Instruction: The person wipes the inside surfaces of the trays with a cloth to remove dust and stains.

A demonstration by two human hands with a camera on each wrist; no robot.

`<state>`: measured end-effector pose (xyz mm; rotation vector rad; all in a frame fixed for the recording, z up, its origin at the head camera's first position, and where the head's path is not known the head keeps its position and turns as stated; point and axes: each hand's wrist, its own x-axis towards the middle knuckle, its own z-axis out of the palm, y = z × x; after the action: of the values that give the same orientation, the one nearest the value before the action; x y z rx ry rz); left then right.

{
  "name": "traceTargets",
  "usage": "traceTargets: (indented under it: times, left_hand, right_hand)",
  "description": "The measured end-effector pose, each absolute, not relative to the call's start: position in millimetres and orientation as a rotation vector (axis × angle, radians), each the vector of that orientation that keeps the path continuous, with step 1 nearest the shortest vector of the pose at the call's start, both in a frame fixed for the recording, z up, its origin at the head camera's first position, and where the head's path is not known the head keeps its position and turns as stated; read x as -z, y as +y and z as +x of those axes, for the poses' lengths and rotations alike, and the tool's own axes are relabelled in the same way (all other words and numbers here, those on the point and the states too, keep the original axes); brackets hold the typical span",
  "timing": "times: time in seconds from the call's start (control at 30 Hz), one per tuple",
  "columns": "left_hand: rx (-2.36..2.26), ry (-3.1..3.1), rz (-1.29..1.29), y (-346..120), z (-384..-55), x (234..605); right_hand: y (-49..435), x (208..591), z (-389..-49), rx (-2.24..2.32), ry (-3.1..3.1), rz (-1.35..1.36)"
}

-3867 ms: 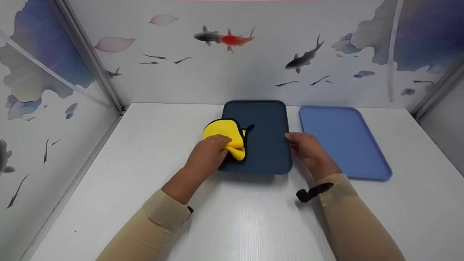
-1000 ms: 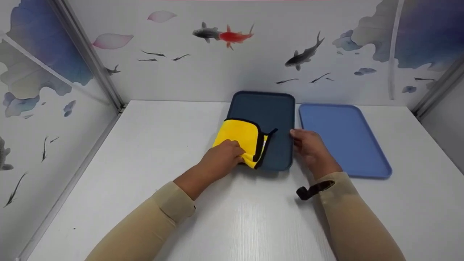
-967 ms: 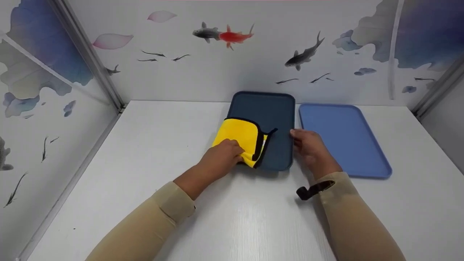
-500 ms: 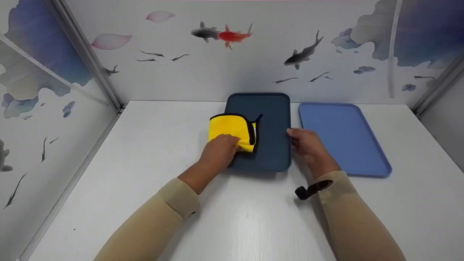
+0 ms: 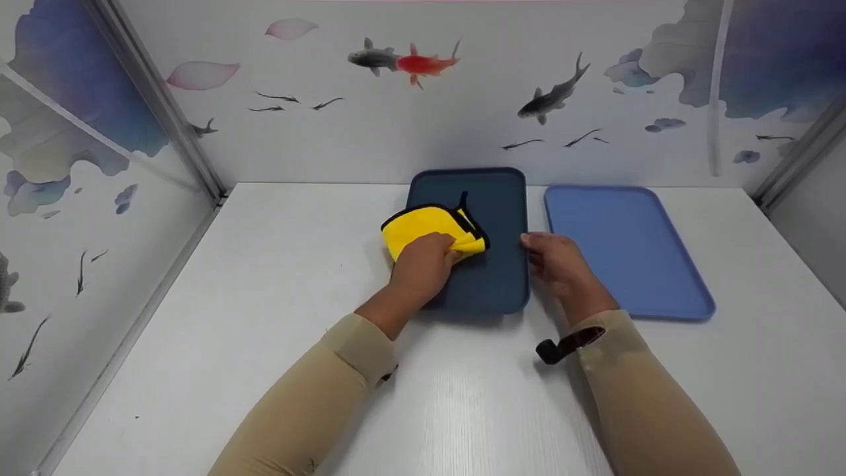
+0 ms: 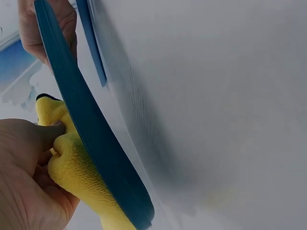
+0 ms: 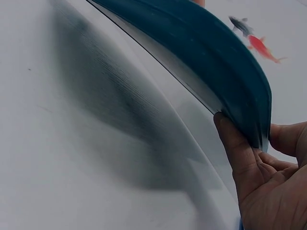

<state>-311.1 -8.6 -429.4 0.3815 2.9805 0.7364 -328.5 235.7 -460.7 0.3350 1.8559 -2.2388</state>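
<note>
A yellow cloth (image 5: 423, 223) with black edging and a small black loop is bunched in my left hand (image 5: 423, 264), pressed against the face of a dark blue tray (image 5: 492, 277). In the left wrist view, thumb and fingers pinch a fold of the plush cloth (image 6: 76, 167) beside the tray (image 6: 96, 129). My right hand (image 5: 562, 268) grips the tray's right edge, thumb on top. From the right wrist, the hand (image 7: 273, 182) shows fingers under the tray (image 7: 206, 62), which is raised off the table with its shadow below.
A lighter blue tray (image 5: 621, 251) lies flat on the white table (image 5: 436, 410), right of my right hand. A white back wall (image 5: 476, 119) painted with fish stands close behind both trays. Another painted wall (image 5: 66, 264) borders the left side.
My left hand has moved the cloth up and across the dark tray from its lower part, turning it slightly. The dark tray has shifted a little left; my right hand keeps its grip.
</note>
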Motion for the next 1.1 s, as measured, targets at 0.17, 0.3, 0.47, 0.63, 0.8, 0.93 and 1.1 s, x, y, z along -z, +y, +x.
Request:
traceTargets:
  times: [0.17, 0.3, 0.47, 0.63, 0.8, 0.93, 1.1]
  left_hand:
    - [-0.799, 2.96, 0.403, 6, -313, 430]
    - [-0.868, 2.936, 0.423, 16, -313, 429]
    - [-0.911, 2.915, 0.45, 25, -311, 430]
    - [-0.928, 2.898, 0.501, 32, -308, 430]
    - [-0.968, 2.868, 0.51, 40, -307, 431]
    - [-1.0, 2.812, 0.509, 46, -306, 430]
    - [-0.967, 2.748, 0.551, 50, -307, 426]
  right_hand:
    - [236, 460, -329, 2.171, 1.895, 0.383]
    - [236, 458, -330, 2.107, 1.929, 0.439]
    - [236, 458, -332, 2.109, 1.903, 0.494]
    - [234, 459, -333, 2.127, 1.899, 0.503]
    - [235, 459, -332, 2.17, 1.885, 0.5]
    - [236, 460, -330, 2.176, 1.884, 0.499]
    - [238, 460, -329, 2.202, 1.89, 0.46]
